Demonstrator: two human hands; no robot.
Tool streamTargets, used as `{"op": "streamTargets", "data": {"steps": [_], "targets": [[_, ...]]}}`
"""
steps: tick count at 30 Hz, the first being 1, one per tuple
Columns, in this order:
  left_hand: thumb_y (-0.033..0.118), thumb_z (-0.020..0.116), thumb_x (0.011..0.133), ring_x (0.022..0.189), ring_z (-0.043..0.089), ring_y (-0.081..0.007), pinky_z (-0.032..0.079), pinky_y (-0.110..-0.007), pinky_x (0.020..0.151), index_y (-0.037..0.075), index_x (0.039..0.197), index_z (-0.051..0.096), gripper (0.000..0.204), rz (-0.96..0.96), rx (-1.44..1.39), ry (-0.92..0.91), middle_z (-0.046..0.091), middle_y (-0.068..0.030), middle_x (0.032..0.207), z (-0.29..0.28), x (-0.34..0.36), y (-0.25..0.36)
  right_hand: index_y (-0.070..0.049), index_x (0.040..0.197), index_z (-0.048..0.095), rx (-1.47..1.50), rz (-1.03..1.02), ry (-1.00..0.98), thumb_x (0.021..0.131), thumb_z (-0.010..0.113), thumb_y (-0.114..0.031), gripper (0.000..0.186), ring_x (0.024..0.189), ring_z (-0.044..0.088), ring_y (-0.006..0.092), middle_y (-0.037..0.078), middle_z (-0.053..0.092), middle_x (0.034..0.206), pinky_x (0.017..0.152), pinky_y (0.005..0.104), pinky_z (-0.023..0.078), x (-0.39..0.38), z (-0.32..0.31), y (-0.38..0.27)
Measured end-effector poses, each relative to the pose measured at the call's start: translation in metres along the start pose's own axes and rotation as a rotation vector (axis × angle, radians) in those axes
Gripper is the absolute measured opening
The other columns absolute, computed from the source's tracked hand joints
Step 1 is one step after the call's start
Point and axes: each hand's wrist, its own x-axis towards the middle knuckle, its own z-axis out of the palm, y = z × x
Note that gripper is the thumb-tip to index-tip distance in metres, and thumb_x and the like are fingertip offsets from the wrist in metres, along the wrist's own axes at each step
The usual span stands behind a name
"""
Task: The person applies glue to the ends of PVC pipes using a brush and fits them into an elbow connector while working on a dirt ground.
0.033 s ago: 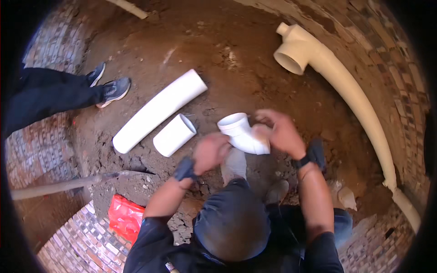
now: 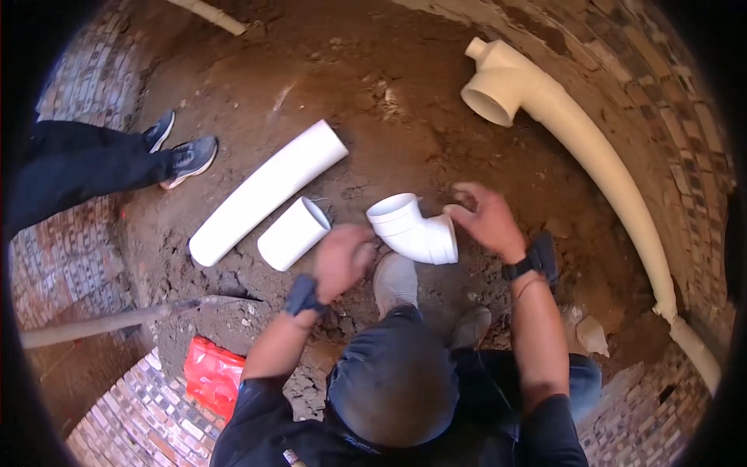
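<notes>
A white pipe elbow (image 2: 416,233) lies on the dirt in front of my shoe, one mouth facing up and left, the other end to the right. My right hand (image 2: 490,222) is just right of it, fingers apart, the thumb close to its right end. My left hand (image 2: 342,261), blurred and half curled, is between the elbow and a short white pipe (image 2: 294,233), with nothing visible in it. Beyond the short piece, a longer white pipe (image 2: 268,194) rests at a slant on the ground.
A long cream pipe with a branch fitting (image 2: 576,124) runs along the brick wall at the right. Another person's shoe (image 2: 191,161) is at the left. A long-handled tool (image 2: 140,313) and a red plastic bag (image 2: 212,373) lie at lower left.
My right hand has come off the elbow, its fingers now apart to the right. My left hand has drawn back to the left, away from the elbow, which stays on the ground.
</notes>
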Motion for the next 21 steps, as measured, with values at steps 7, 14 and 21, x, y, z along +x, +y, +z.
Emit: {"op": "streamTargets", "data": {"steps": [7, 14, 21], "targets": [[0.005, 0.074, 0.077, 0.11, 0.059, -0.0383, 0.048, -0.044, 0.097, 0.001, 0.118, 0.06, 0.044, -0.054, 0.055, 0.168, 0.063, -0.0205, 0.116, -0.001, -0.004, -0.007, 0.002, 0.114, 0.069, -0.107, 0.282, -0.446, 0.08, 0.079, -0.052, 0.065, 0.095, 0.07, 0.0296, 0.017, 0.073, 0.101, 0.085, 0.04, 0.054, -0.024, 0.044, 0.087], [0.003, 0.074, 0.075, 0.117, 0.054, -0.0415, 0.043, -0.047, 0.102, -0.001, 0.126, 0.054, 0.055, -0.142, 0.075, 0.207, 0.058, -0.0226, 0.124, -0.011, -0.02, 0.0, 0.001, 0.114, 0.07, 0.364, 0.324, -0.19, 0.089, 0.074, -0.028, 0.038, 0.096, 0.07, 0.0268, 0.017, 0.073, 0.104, 0.088, 0.038, 0.052, -0.051, 0.094, 0.073], [0.018, 0.083, 0.075, 0.117, 0.052, -0.0421, 0.037, -0.05, 0.105, -0.008, 0.13, 0.051, 0.069, -0.392, 0.531, 0.599, 0.056, -0.0269, 0.124, -0.04, -0.087, -0.062, 0.002, 0.113, 0.068, 0.24, 0.177, -0.318, 0.091, 0.07, -0.024, 0.034, 0.093, 0.069, 0.0272, 0.019, 0.073, 0.101, 0.087, 0.0383, 0.052, -0.037, 0.059, 0.055]]}}
